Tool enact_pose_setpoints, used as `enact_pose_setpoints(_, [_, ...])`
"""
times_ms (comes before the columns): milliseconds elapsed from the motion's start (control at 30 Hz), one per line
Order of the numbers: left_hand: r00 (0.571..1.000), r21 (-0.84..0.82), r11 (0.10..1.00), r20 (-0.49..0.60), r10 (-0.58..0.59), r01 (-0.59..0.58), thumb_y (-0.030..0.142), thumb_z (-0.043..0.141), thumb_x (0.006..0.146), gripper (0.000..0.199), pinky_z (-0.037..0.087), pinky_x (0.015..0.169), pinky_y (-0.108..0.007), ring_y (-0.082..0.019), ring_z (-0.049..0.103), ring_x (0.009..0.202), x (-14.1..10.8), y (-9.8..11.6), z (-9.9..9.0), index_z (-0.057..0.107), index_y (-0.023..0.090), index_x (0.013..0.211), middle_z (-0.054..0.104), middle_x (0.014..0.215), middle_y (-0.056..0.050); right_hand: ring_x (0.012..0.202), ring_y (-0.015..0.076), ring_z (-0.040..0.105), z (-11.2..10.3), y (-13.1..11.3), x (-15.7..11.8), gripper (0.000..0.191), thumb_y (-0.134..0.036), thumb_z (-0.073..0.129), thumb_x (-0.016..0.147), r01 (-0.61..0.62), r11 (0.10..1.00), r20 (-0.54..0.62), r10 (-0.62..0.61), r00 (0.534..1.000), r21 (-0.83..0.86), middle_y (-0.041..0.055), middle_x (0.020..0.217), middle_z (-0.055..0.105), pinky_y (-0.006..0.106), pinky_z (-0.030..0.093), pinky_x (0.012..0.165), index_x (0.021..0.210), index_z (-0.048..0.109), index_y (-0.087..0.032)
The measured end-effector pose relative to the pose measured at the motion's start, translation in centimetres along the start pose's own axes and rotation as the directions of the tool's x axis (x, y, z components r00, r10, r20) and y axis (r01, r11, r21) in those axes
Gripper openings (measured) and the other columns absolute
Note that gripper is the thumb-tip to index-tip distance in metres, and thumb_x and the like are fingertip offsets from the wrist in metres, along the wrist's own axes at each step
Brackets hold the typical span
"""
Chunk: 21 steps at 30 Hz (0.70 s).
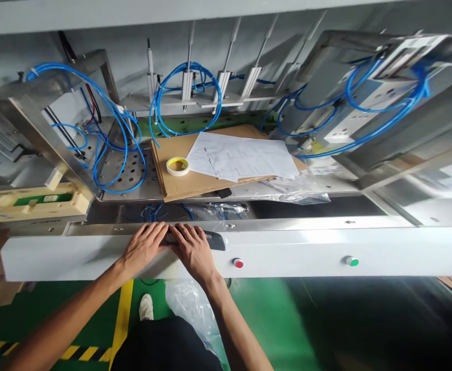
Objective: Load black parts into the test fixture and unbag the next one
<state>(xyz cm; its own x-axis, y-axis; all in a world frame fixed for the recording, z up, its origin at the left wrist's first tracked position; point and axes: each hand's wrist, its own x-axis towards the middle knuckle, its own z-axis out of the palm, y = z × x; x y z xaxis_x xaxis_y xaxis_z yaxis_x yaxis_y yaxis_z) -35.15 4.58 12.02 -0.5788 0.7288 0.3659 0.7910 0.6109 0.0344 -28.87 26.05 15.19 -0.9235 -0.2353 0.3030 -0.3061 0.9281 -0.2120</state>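
Both my hands are at the white front ledge (295, 252), side by side with their fingertips almost touching. My left hand (144, 246) has its fingers bent over the left end of a flat dark object (215, 240). Over the middle of that object curl the fingers of my right hand (193, 252); its rounded right end sticks out. The thumbs and much of the object are hidden. Behind the ledge, a roll of tape (177, 166) and printed sheets (241, 156) lie on brown cardboard (179, 190).
Blue tubing (123, 154) hangs in loops at left, centre and right. Metal frames (48, 123) flank the cardboard. A red button (238, 263) and a green button (352, 261) sit on the ledge. Clear plastic (191, 304) lies below. A cream fixture (36, 203) is at left.
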Motion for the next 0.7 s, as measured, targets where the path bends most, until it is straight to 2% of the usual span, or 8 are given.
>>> enact_pose_setpoints(100, [0.999,-0.026,0.998,-0.013,0.050,-0.050,0.039,0.051,0.109,0.052,0.052,0.115,-0.048,-0.031,0.068,0.134,0.0,-0.8,0.1,0.053,0.016,0.156,0.070,0.147,-0.020,0.146,0.0325,0.057,-0.4,-0.2,-0.8,0.066,-0.048,0.059,0.103,0.013,1.000,-0.050,-0.013,0.999,-0.007,0.0157,0.157,0.065,0.056,0.043,0.123,0.160,0.047,-0.017])
enact_pose_setpoints(167, [0.995,-0.053,0.994,-0.003,0.095,-0.095,0.041,0.052,0.109,0.050,0.054,0.111,-0.046,-0.031,0.070,0.129,0.2,-1.0,-0.5,0.056,0.015,0.151,0.071,0.144,-0.021,0.150,0.0334,0.053,-0.6,-0.6,-1.8,0.069,-0.050,0.064,0.101,0.020,0.999,-0.122,-0.025,0.992,-0.042,0.0156,0.158,0.063,0.058,0.040,0.125,0.161,0.046,-0.020])
enact_pose_setpoints(300, [0.988,-0.155,0.982,0.095,0.124,-0.109,0.042,0.055,0.108,0.041,0.057,0.106,-0.043,-0.028,0.072,0.123,1.2,-0.9,-2.7,0.062,0.018,0.141,0.075,0.135,-0.016,0.133,0.0254,0.063,-0.7,-1.1,-3.3,0.053,-0.028,0.057,0.105,0.026,0.995,-0.198,-0.045,0.979,-0.098,0.0088,0.139,0.076,0.048,0.044,0.117,0.157,0.050,-0.028])
enact_pose_setpoints(400, [0.981,-0.209,0.973,0.145,0.127,-0.095,0.038,0.052,0.110,0.035,0.057,0.106,-0.042,-0.026,0.071,0.124,2.1,-0.8,-3.9,0.064,0.018,0.137,0.076,0.134,-0.013,0.116,0.0232,0.066,-0.7,-0.9,-3.0,0.049,-0.018,0.049,0.106,0.040,0.996,-0.172,-0.052,0.984,-0.076,0.0073,0.129,0.078,0.044,0.047,0.107,0.154,0.053,-0.027])
enact_pose_setpoints(533, [0.978,-0.225,0.973,0.182,0.103,-0.060,0.032,0.045,0.111,0.032,0.057,0.104,-0.041,-0.024,0.072,0.122,2.9,-1.2,-4.5,0.067,0.022,0.132,0.077,0.134,-0.008,0.104,0.0228,0.063,-1.3,-0.6,-1.2,0.047,-0.011,0.049,0.101,0.022,1.000,-0.069,-0.021,0.997,0.018,0.0075,0.117,0.077,0.041,0.046,0.100,0.145,0.059,-0.023])
enact_pose_setpoints(600, [0.987,-0.184,0.983,0.149,0.056,-0.028,0.033,0.044,0.112,0.035,0.057,0.102,-0.043,-0.026,0.073,0.121,3.2,-1.2,-4.6,0.065,0.022,0.138,0.077,0.134,-0.010,0.099,0.0232,0.061,-1.7,-0.5,-0.2,0.041,-0.011,0.049,0.098,-0.002,1.000,-0.031,0.003,1.000,0.026,0.0077,0.109,0.076,0.041,0.044,0.096,0.136,0.062,-0.019])
enact_pose_setpoints(700, [0.999,-0.089,0.995,0.015,-0.037,0.038,0.035,0.044,0.111,0.037,0.056,0.100,-0.046,-0.029,0.073,0.116,3.4,-1.0,-4.7,0.061,0.018,0.140,0.078,0.129,-0.014,0.093,0.0246,0.058,-1.9,-0.3,1.3,0.027,-0.017,0.053,0.096,-0.037,0.999,-0.005,0.038,0.999,0.011,0.0082,0.098,0.074,0.042,0.042,0.089,0.120,0.066,-0.017])
